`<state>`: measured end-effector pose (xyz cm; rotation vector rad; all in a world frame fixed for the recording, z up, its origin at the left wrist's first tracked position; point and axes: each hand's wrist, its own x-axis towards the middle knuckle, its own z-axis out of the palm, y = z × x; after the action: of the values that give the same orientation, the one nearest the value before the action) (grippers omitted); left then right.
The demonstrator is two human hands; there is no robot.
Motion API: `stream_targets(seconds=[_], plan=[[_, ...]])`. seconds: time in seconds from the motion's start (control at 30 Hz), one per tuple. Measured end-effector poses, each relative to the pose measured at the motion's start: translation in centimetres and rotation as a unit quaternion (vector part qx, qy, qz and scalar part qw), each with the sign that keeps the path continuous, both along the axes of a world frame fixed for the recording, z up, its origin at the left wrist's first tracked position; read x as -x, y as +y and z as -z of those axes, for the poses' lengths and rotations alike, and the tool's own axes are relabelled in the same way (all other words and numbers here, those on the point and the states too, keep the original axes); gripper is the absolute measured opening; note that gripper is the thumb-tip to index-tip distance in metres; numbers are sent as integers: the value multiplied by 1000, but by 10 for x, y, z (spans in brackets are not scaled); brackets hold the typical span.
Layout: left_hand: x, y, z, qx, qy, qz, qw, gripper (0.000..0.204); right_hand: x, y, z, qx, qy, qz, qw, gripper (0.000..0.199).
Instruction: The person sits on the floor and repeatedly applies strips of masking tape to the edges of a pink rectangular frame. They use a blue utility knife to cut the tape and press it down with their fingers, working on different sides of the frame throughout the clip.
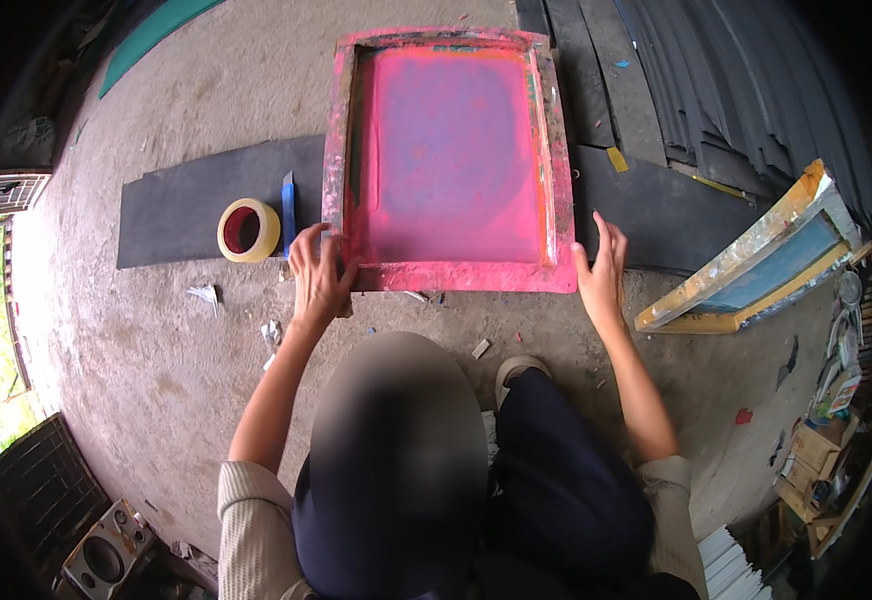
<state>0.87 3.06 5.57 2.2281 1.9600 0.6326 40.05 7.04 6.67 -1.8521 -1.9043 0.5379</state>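
A pink-stained screen printing frame [456, 276] lies in front of me, its mesh coloured purple and pink. It rests across a dark flat strip [196, 205] on the floor. At its near left corner, my left hand [318, 275] has curled fingers on the side and the thumb by the near bar. Beside the near right corner, my right hand [604, 270] has its fingers apart, the thumb at or very close to the frame's edge. To the left of the frame are a blue utility knife [289, 213] and a roll of clear tape [267, 232].
A second screen frame [756, 262] with blue mesh leans at the right. Dark corrugated sheets [721, 85] stand at the far right. Small scraps [481, 348] litter the concrete floor [156, 350]. A speaker [106, 553] sits at the lower left; white strips [728, 565] lie at the lower right.
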Motion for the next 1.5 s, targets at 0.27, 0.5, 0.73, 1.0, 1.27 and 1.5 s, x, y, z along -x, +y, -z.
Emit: stream_targets(seconds=[0.27, 0.5, 0.73, 1.0, 1.27, 1.5], plan=[[4, 2, 43, 21, -182, -131, 974, 74, 36, 2, 43, 35, -14, 70, 997, 71], [-12, -11, 9, 33, -303, -146, 941, 75, 19, -9, 33, -99, 32, 82, 991, 61], [-38, 4, -78, -29, -475, -141, 868, 70, 0, 47, -109, -293, 17, 2, 956, 57], [-101, 35, -210, -243, -593, -96, 761, 72, 71, 66, -241, -352, 352, 240, 834, 94], [-142, 17, -260, -361, -563, -77, 739, 74, 190, 2, -267, -185, 666, 91, 717, 76], [-94, 15, -271, -444, -361, -129, 810, 86, 160, 19, -244, -185, 654, 142, 720, 63]])
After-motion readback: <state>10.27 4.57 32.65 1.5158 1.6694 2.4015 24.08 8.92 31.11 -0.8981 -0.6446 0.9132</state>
